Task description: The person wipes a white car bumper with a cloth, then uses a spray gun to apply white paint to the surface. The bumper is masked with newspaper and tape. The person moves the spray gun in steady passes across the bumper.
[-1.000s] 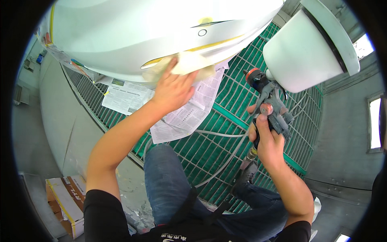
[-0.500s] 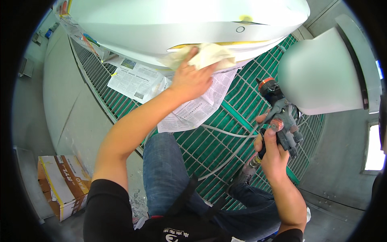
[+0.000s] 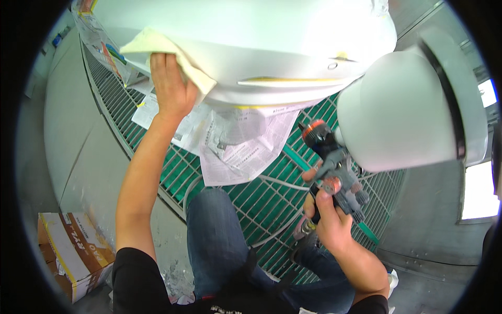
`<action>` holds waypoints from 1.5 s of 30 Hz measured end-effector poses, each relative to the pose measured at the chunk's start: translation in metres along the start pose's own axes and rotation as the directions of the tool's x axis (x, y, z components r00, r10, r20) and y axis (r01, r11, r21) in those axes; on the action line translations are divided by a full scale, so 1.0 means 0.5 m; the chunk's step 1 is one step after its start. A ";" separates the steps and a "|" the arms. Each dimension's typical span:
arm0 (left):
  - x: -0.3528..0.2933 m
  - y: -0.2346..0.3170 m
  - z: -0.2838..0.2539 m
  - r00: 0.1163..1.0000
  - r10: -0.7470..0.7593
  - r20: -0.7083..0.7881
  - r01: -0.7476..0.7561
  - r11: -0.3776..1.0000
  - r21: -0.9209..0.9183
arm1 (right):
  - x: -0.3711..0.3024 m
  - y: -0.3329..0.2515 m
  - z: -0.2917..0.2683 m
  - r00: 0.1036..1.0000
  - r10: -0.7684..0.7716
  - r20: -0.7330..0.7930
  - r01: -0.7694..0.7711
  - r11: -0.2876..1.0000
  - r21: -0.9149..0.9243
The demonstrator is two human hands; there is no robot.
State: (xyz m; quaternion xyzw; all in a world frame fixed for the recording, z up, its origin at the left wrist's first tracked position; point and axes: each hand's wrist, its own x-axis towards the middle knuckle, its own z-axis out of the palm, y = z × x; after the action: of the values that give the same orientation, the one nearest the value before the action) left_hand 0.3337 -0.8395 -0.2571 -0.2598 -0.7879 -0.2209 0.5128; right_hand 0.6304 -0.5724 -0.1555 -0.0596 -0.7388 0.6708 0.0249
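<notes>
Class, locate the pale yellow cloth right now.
In the head view's upper left, the pale yellow cloth is at the left hand, against the white panel, well left of the spray gun.

One left hand (image 3: 173, 89) showed at ten o'clock, one right hand (image 3: 333, 226) at four — plus one cloth (image 3: 163, 43) at eleven, one spray gun (image 3: 335, 168) at three, one cup (image 3: 397, 115) at two. One white panel (image 3: 272, 31) sat at twelve — one cardboard box (image 3: 78, 248) at eight.

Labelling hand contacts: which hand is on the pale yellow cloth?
The left hand, stretched out against the pale yellow cloth. The right hand is well apart from it, wrapped around the spray gun instead.
</notes>
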 end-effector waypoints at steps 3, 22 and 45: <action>0.099 0.071 0.020 0.985 0.118 -0.125 -0.123 0.992 -0.032 | -0.021 -0.018 -0.031 0.998 -0.053 -0.029 0.051 0.996 -0.067; 0.403 -0.051 -0.095 0.929 0.314 -0.196 -0.306 0.950 0.068 | -0.042 -0.149 -0.055 0.967 -0.182 -0.178 0.198 0.977 0.074; 0.290 0.040 -0.009 0.981 0.054 -0.186 -0.103 0.960 -0.262 | -0.031 -0.202 0.137 0.999 -0.030 -0.025 0.031 0.996 0.078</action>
State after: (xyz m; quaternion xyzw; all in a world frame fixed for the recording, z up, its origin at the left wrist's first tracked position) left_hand 0.3003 -0.8006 -0.1201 -0.3378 -0.6909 -0.3279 0.5487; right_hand 0.6324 -0.6514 -0.0612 -0.0554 -0.7125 0.6979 0.0464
